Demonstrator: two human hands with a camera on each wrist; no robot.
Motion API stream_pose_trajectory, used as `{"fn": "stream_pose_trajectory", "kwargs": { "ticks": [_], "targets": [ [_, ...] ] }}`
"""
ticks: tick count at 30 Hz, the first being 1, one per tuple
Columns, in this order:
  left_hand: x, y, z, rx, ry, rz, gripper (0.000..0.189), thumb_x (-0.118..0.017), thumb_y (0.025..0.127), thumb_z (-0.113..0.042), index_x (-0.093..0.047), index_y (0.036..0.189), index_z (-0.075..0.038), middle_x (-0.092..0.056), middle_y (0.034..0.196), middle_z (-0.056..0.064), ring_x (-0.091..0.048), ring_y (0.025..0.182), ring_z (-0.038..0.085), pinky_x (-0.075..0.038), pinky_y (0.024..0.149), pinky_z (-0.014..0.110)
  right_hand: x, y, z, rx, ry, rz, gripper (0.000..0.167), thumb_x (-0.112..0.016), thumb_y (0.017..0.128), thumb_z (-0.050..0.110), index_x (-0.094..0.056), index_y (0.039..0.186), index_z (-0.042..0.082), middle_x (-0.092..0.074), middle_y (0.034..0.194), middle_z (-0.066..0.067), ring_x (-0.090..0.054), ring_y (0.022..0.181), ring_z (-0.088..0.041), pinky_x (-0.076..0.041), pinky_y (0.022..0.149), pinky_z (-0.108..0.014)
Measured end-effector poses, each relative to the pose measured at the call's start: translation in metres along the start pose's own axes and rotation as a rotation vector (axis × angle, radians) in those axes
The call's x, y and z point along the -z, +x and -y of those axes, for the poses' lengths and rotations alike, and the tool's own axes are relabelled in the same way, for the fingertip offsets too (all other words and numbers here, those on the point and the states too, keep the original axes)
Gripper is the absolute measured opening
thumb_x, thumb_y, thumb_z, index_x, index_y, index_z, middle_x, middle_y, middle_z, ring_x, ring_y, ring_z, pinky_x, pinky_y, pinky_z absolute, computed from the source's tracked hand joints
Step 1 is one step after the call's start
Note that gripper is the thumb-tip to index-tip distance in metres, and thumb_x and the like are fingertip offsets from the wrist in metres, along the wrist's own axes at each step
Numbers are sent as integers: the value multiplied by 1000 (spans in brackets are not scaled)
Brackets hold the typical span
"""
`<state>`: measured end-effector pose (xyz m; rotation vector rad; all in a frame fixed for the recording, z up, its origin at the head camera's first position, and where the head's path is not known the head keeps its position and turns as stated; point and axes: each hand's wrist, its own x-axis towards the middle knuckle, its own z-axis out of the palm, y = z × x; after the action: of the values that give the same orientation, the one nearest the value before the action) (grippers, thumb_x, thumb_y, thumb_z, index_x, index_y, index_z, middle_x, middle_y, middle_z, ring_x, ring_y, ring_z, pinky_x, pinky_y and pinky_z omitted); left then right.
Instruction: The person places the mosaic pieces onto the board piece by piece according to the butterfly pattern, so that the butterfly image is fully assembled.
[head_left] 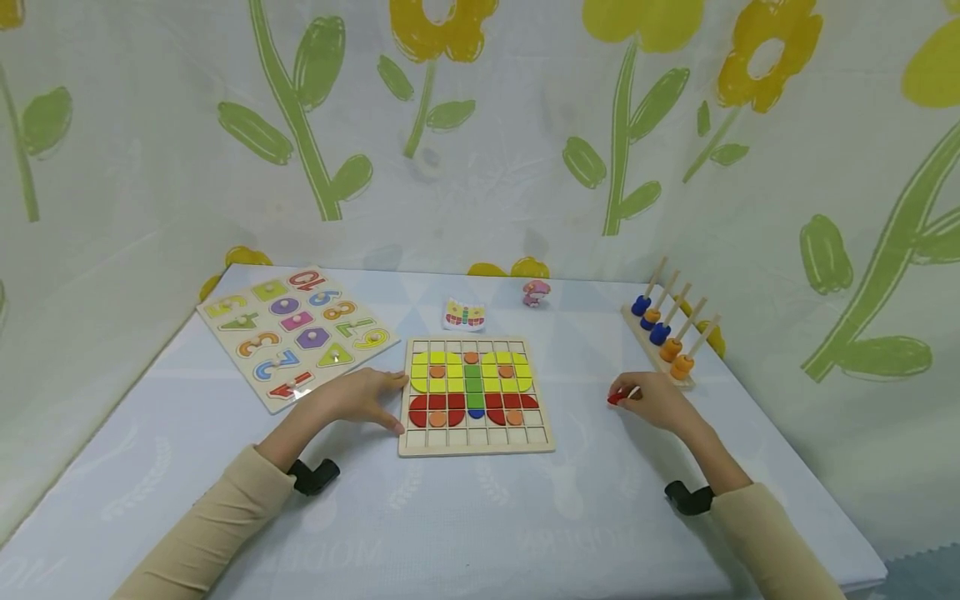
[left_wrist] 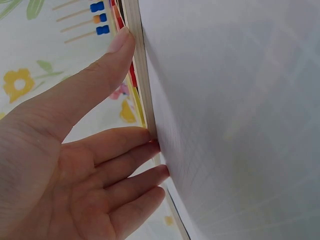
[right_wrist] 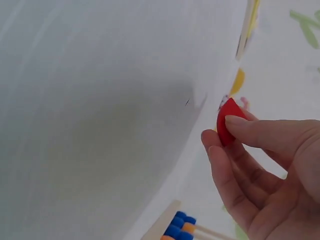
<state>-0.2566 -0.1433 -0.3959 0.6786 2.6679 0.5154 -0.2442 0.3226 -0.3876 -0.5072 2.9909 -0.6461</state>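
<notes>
A square wooden grid board (head_left: 474, 437) lies in the middle of the table, its pieces laid in a butterfly shape: yellow upper wings, red lower wings, a green body, a blue tip and several orange circles. My left hand (head_left: 362, 398) rests at the board's left edge, thumb (left_wrist: 95, 82) and fingertips touching its side, fingers nearly straight. Out to the right of the board, my right hand (head_left: 660, 402) pinches a small red quarter-round piece (right_wrist: 227, 122) between thumb and fingers, over the table. The piece's far side is hidden by the fingers.
A number-and-shape puzzle board (head_left: 247, 340) lies at the back left. Behind the grid board are a butterfly picture card (head_left: 465, 315) and a small pink figurine (head_left: 536, 292). A peg stand (head_left: 651, 346) with blue and orange beads stands to the right, near the table's edge.
</notes>
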Motion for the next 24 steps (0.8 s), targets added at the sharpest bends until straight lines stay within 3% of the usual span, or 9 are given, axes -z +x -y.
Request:
{"fn": "stream_pose_trajectory", "kwargs": {
  "ticks": [11, 19, 24],
  "targets": [
    [0, -1, 0, 3, 5, -4, 85, -81, 74, -43, -47, 142, -6, -42, 148, 13, -34, 138, 37, -32, 108, 55, -16, 8, 36, 98, 102, 6, 15, -68, 87, 0, -69, 101, 4, -68, 90, -2, -61, 78, -17, -57, 70, -28],
    [1, -1, 0, -2, 8, -1, 85, -81, 74, -43, -47, 142, -5, -42, 148, 14, -34, 138, 36, -32, 108, 55, -26, 14, 65, 225, 183, 120, 18, -66, 89, 2, -73, 106, 5, -71, 95, -2, -61, 77, -14, -54, 70, -22],
    [0, -1, -1, 2, 5, 0, 85, -81, 74, -43, -47, 142, -5, -42, 148, 14, -34, 138, 36, -32, 108, 54, -34, 24, 81, 235, 194, 167, 16, -67, 89, 4, -74, 103, 6, -71, 95, -3, -61, 76, -13, -55, 72, -21]
  ]
}}
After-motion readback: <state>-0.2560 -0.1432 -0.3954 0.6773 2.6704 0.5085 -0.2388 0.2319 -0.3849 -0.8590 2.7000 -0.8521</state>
